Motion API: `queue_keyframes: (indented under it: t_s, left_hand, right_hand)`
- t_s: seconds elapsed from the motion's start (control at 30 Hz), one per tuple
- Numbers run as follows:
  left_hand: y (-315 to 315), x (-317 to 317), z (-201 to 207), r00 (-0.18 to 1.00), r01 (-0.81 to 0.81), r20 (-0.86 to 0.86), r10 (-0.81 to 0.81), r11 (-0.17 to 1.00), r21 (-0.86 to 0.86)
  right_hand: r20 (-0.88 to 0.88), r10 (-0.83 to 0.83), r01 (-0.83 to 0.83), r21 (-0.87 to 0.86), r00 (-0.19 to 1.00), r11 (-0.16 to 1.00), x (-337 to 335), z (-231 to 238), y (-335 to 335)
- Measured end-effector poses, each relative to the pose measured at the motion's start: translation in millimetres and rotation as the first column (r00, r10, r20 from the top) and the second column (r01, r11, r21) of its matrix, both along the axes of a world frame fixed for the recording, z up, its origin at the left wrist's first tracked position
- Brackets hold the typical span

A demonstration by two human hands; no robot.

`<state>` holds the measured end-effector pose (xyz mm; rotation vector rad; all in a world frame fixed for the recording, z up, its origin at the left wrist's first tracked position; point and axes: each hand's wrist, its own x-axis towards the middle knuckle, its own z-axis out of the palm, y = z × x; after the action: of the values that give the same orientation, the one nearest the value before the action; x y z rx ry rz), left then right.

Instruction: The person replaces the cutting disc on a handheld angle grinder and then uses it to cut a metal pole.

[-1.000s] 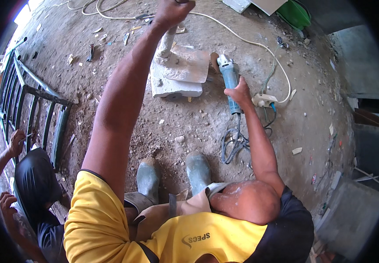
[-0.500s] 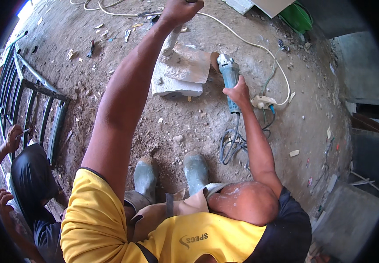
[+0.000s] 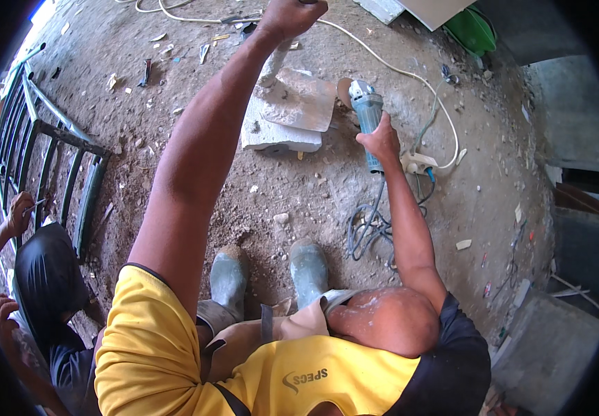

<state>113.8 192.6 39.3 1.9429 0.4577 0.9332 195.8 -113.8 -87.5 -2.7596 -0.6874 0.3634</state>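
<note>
My right hand (image 3: 382, 142) is wrapped around the body of a teal angle grinder (image 3: 367, 114). Its brown cutting disc (image 3: 344, 92) is beside the right edge of a flat metal blade, seemingly of a hoe (image 3: 306, 104); whether the two touch I cannot tell. The blade lies across a whitish block (image 3: 282, 139) on the ground. From the blade's left part a crusted handle (image 3: 271, 67) rises toward my left hand (image 3: 291, 15), a closed fist at the top edge with a dark end showing in it. My wrist hides part of the handle.
Grey cable (image 3: 367, 225) lies coiled below the grinder, near a white power strip (image 3: 420, 163) on a pale cord. A dark metal frame (image 3: 57, 139) leans at left beside a seated person (image 3: 50, 270). My boots (image 3: 310, 267) stand on dirt. A green basin (image 3: 470, 31) is top right.
My right hand and the grinder have moved slightly forward and to the right. My left hand stays closed at the top. The view has shifted a little.
</note>
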Motion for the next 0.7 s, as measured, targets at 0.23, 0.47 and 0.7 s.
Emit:
queue_keyframes:
  t_s: [0.23,0.47,0.7]
  left_hand:
    - [0,0,-3,0.999,-0.037,0.016,0.037,0.999,-0.003]
    - [-1,-1,0,1.000,-0.005,-0.002,0.005,1.000,-0.029]
    - [0,0,-2,0.999,0.028,0.023,-0.027,0.999,-0.041]
  right_hand:
    - [-0.014,0.019,-0.018,0.053,1.000,0.998,-6,3,-1]
    - [-0.012,0.037,-0.036,0.068,0.999,0.997,-11,0,-1]
    - [0.011,0.025,-0.025,0.048,1.000,0.999,-1,-2,9]
